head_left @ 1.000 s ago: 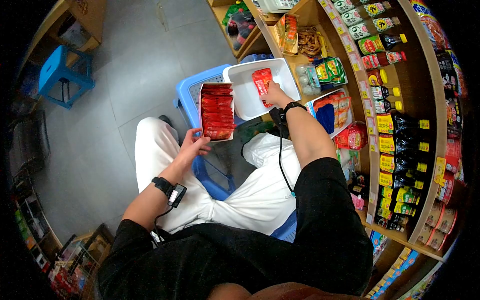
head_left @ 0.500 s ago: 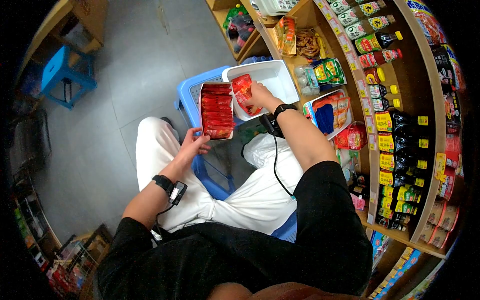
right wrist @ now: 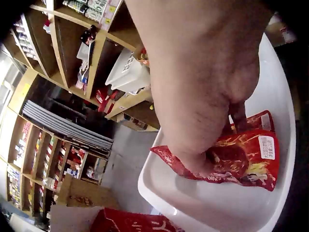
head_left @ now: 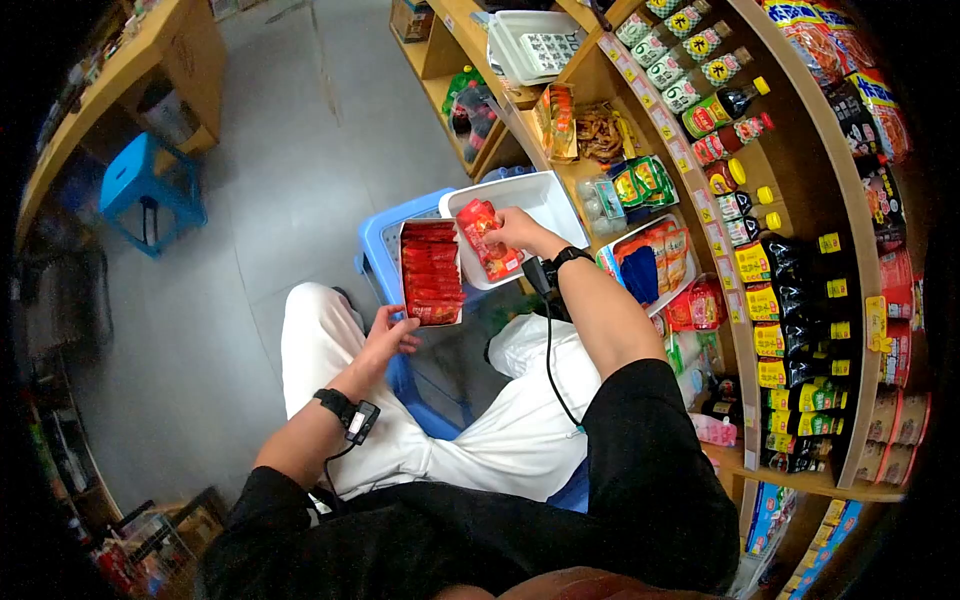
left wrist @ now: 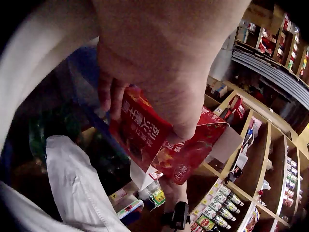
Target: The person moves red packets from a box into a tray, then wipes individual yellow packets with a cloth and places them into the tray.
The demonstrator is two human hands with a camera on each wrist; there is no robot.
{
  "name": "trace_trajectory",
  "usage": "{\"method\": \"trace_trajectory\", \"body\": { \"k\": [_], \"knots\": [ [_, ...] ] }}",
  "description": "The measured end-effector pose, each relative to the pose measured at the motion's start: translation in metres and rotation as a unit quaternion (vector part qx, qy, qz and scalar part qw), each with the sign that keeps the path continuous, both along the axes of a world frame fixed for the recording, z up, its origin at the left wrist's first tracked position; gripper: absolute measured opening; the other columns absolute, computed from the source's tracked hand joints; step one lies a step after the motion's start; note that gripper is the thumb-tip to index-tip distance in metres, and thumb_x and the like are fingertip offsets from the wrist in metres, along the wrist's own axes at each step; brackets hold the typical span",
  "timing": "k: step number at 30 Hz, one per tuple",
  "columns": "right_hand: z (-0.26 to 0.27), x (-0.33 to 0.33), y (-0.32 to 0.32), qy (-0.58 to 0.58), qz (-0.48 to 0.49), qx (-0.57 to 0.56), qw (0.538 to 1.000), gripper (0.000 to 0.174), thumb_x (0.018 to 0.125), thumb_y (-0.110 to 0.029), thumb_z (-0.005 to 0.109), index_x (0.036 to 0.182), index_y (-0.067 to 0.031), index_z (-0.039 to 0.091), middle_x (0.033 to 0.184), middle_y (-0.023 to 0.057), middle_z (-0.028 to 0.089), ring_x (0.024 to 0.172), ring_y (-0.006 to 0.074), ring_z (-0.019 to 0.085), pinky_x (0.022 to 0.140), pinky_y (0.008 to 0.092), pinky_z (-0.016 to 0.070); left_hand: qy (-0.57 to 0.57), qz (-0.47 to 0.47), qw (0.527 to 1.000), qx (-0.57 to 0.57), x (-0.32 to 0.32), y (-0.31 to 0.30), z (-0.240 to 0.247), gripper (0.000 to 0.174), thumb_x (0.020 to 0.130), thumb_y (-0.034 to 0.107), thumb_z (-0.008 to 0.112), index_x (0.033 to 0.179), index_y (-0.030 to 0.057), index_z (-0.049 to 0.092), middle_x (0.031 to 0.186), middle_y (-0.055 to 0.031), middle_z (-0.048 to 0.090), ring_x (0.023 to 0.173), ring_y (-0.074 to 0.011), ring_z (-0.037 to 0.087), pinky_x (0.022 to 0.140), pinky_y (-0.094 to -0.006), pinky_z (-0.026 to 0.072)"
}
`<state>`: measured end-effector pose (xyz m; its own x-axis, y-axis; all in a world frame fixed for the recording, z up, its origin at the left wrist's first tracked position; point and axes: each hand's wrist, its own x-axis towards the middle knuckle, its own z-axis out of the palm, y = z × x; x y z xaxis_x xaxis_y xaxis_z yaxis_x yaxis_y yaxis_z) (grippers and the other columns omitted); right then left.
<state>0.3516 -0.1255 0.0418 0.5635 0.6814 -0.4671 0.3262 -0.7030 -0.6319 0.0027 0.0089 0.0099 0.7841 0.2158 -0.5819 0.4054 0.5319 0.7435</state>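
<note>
Head view: the left hand (head_left: 386,338) grips the near end of an open red cardboard box (head_left: 432,280) filled with a row of red packets, above a blue plastic stool (head_left: 380,238). Beside it, the right hand's (head_left: 520,230) fingers pinch a glossy red plastic packet (head_left: 482,230) in a white rectangular tub (head_left: 552,212); another red packet (right wrist: 260,121) lies partly under it.

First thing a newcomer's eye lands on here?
Probably the box of red packets, steadied by the left hand in the middle of the head view. Right beside it, the right hand grips red packets over a white tub. Next, the dark bottles with yellow labels on the right-hand shelf.
</note>
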Motion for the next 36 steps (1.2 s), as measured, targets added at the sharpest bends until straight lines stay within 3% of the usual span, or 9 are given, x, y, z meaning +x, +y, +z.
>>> {"method": "trace_trajectory", "body": {
  "k": [7,11,14,22,23,29,31,33,36],
  "knots": [
    [0.032,-0.012,-0.004,0.088,-0.118,0.140,0.979,0.027,0.079,-0.006,0.075,0.099,0.0042,0.061,0.081,0.0083,0.067,0.072,0.0156,0.065,0.061,0.0300,0.0531,-0.006,-0.009,1.000,0.003,0.000,0.001,-0.007,0.067,0.093,0.037,0.069,0.141,0.0065,0.035,0.125,-0.0112,0.056,0.092,-0.0210,0.065,0.077,-0.0344,0.0538],
    [0.065,-0.018,-0.007,0.150,-0.142,0.182,0.961,0.026,0.083,-0.003,0.070,0.106,0.0037,0.061,0.085,0.0065,0.066,0.073,0.0139,0.065,0.065,0.0303,0.0544,-0.011,-0.012,1.000,0.021,-0.002,0.003,-0.012,0.066,0.093,0.039,0.068,0.141,0.0072,0.036,0.128,-0.0114,0.056,0.093,-0.0210,0.065,0.078,-0.0352,0.0535],
    [0.077,-0.023,-0.012,0.229,-0.149,0.273,0.922,0.012,0.087,-0.008,0.066,0.098,-0.0024,0.064,0.089,0.0030,0.067,0.079,0.0117,0.065,0.074,0.0291,0.0528,-0.009,-0.021,1.000,0.021,-0.003,0.001,-0.005,0.065,0.093,0.041,0.067,0.140,0.0084,0.037,0.129,-0.0106,0.056,0.093,-0.0205,0.065,0.080,-0.0355,0.0526],
    [0.102,-0.030,-0.027,0.314,-0.210,0.304,0.875,0.014,0.091,-0.014,0.064,0.103,-0.0066,0.064,0.093,0.0024,0.070,0.083,0.0147,0.070,0.079,0.0331,0.0586,-0.017,-0.015,0.999,0.028,-0.004,0.002,-0.017,0.072,0.092,0.045,0.070,0.143,0.0085,0.035,0.123,-0.0135,0.062,0.092,-0.0221,0.066,0.077,-0.0352,0.0547],
    [0.106,-0.035,-0.027,0.314,-0.236,0.336,0.856,0.018,0.093,-0.020,0.065,0.103,-0.0048,0.066,0.091,0.0040,0.072,0.079,0.0157,0.072,0.068,0.0320,0.0586,-0.016,-0.015,0.999,0.031,-0.004,0.002,-0.016,0.072,0.092,0.045,0.070,0.143,0.0085,0.035,0.123,-0.0135,0.062,0.092,-0.0221,0.066,0.077,-0.0352,0.0547],
    [0.108,-0.034,-0.026,0.268,-0.221,0.366,0.863,0.019,0.097,-0.023,0.063,0.103,-0.0056,0.068,0.092,0.0033,0.073,0.080,0.0143,0.073,0.067,0.0289,0.0582,-0.027,-0.009,0.999,0.030,-0.006,-0.002,-0.013,0.070,0.093,0.045,0.068,0.143,0.0088,0.035,0.125,-0.0127,0.062,0.093,-0.0224,0.066,0.080,-0.0360,0.0539],
    [0.113,-0.037,-0.024,0.256,-0.221,0.354,0.872,0.018,0.096,-0.024,0.064,0.099,-0.0072,0.070,0.088,0.0017,0.072,0.071,0.0114,0.069,0.060,0.0276,0.0548,-0.025,-0.013,0.999,0.032,-0.006,-0.001,-0.011,0.070,0.094,0.046,0.067,0.143,0.0085,0.035,0.128,-0.0123,0.060,0.094,-0.0224,0.066,0.081,-0.0365,0.0536],
    [0.106,-0.028,-0.027,0.201,-0.168,0.351,0.899,0.020,0.096,-0.027,0.066,0.090,-0.0083,0.071,0.077,-0.0005,0.069,0.053,0.0063,0.055,0.048,0.0262,0.0435,-0.030,-0.013,0.999,0.027,-0.007,0.000,-0.015,0.069,0.094,0.046,0.067,0.143,0.0086,0.035,0.129,-0.0120,0.060,0.094,-0.0222,0.066,0.081,-0.0362,0.0536],
    [0.117,-0.039,-0.023,0.152,-0.148,0.354,0.911,0.023,0.096,-0.026,0.069,0.089,-0.0039,0.070,0.074,0.0005,0.068,0.048,0.0071,0.055,0.046,0.0243,0.0432,-0.039,-0.015,0.999,0.020,-0.006,-0.002,-0.015,0.067,0.095,0.045,0.066,0.142,0.0087,0.035,0.130,-0.0116,0.059,0.094,-0.0219,0.066,0.081,-0.0359,0.0535]
  ]
}}
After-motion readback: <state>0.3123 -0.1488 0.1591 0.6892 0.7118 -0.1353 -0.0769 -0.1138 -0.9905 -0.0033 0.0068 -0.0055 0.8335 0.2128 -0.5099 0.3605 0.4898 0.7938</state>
